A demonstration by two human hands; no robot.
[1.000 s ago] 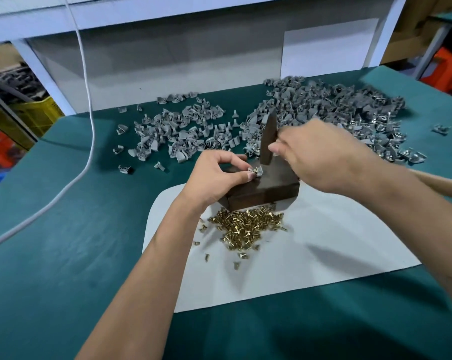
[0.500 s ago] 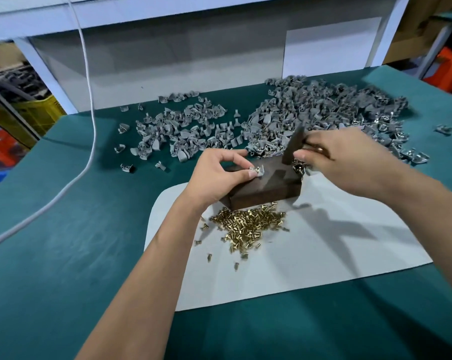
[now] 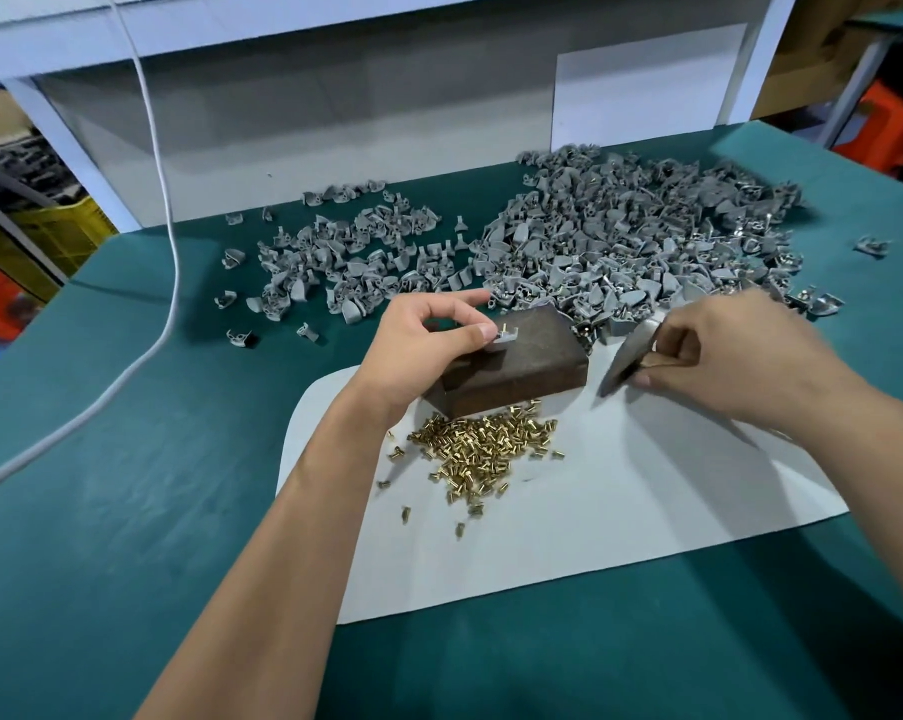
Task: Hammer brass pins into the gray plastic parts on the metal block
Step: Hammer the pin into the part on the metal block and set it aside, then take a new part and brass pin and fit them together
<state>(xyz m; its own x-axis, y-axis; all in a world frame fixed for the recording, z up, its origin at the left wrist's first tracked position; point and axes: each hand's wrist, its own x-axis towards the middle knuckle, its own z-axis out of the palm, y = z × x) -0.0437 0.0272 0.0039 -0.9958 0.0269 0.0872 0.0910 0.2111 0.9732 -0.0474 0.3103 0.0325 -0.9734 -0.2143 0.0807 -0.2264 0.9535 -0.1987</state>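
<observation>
Swung down and away since a second ago: dark wedge-headed metal hammer (image 3: 627,356), gripped in right hand (image 3: 740,366), now off at 3 o'clock of dark rectangular metal block (image 3: 522,363). Probably strike done. Pinched in left hand (image 3: 423,345): small gray plastic part (image 3: 506,336) on block's 10 o'clock edge, brass pin upright.

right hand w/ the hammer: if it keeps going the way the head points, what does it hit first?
Probably the white mat just right of the metal block: the hammer in the right hand angles down-left. Depth unclear.
</observation>
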